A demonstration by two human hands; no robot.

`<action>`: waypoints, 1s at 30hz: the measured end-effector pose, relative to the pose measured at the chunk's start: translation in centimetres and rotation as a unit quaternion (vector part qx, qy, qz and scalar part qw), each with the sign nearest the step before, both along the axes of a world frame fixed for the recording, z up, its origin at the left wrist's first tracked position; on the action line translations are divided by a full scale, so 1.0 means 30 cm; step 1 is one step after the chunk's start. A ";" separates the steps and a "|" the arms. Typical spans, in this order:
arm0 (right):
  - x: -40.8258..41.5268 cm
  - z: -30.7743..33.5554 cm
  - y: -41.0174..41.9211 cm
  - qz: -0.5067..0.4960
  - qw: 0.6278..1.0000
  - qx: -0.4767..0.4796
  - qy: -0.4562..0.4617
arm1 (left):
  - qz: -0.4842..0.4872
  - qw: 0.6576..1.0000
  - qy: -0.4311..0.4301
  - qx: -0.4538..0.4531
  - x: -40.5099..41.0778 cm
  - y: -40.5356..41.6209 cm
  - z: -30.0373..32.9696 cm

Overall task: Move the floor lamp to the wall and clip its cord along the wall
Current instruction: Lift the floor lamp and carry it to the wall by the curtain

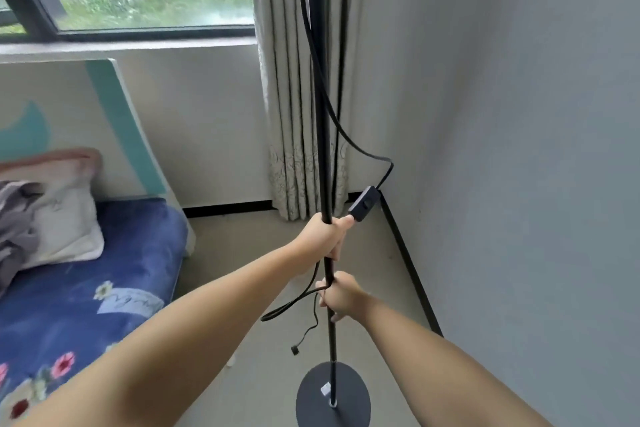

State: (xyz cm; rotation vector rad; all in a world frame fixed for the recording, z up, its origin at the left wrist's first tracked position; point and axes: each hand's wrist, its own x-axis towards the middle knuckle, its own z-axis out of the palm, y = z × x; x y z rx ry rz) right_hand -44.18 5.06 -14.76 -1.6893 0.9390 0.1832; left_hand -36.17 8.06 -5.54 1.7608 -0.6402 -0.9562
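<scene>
While the bed (104, 270) is lying off to the left, the left hand (325, 236) is clamping the floor lamp (323, 149) pole high and the right hand (341, 298) is wrapping it lower — both closed tight, the cord (360, 146) dangling loose with its switch (363, 204). The lamp is standing near the corner; keeping it upright and the base (334, 395) level is helping as it is heading for the wall (519, 149) — cord clear of the feet

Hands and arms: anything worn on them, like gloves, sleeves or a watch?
Nothing worn. The left hand and right hand are bare, without gloves or rings in sight. Both forearms are bare up to the frame edge: no sleeves, watch or bands visible.
</scene>
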 end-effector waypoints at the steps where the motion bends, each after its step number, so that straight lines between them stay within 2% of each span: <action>1: 0.059 0.000 -0.062 -0.004 1.000 -0.001 0.001 | -0.001 1.000 0.001 -0.002 0.061 -0.063 -0.002; 6: 0.364 -0.030 -0.400 -0.048 0.999 -0.014 -0.001 | -0.017 0.999 0.027 -0.012 0.364 -0.420 -0.040; 12: 0.700 -0.054 -0.807 -0.148 0.989 0.023 0.012 | -0.094 0.995 -0.028 -0.008 0.706 -0.859 -0.109; 16: 0.835 -0.053 -1.075 -0.222 0.975 0.032 0.005 | -0.150 0.988 -0.031 -0.009 0.835 -1.139 -0.095; 21: 0.957 -0.144 -1.419 -0.244 0.970 -0.003 0.004 | -0.187 0.982 -0.019 -0.017 0.951 -1.481 -0.146; 30: 1.156 -0.433 -1.957 -0.253 0.967 -0.022 0.015 | -0.195 0.980 -0.029 -0.026 1.141 -2.016 -0.404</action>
